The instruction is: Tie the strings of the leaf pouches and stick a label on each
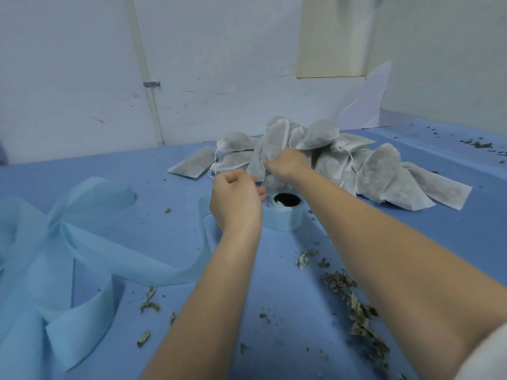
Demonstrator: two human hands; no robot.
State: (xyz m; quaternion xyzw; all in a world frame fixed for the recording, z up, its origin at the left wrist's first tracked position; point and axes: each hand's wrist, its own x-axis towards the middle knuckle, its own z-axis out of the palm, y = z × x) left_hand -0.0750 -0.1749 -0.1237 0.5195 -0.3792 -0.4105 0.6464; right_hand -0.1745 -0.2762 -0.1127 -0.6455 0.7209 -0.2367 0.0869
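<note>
Both hands are at work over the near edge of the pouch pile [329,160] on the blue worktop [247,283]. The right hand [288,164] has its fingers curled on the lower part of one upright pouch [270,149] at the front of the heap, pinching its fabric or string; which of the two cannot be told. The left hand [236,196] is curled just beside it, fingertips drawn together as if pinching a thin white string [212,171], though the contact itself is too small to confirm.

Judged progress: tying appears to be in hand on this one pouch. Several pouches in the heap show gathered necks with white strings hanging, which suggests they are already drawn or tied; others lie flat, and their state cannot be read. No label is visible on any pouch, so the labelling looks wholly outstanding.

A roll of pale blue tape or ribbon [285,212] stands just below the hands, its loose strip [82,256] trailing in loops across the left of the worktop. Dried leaf crumbs [354,305] lie scattered near the right forearm.
</note>
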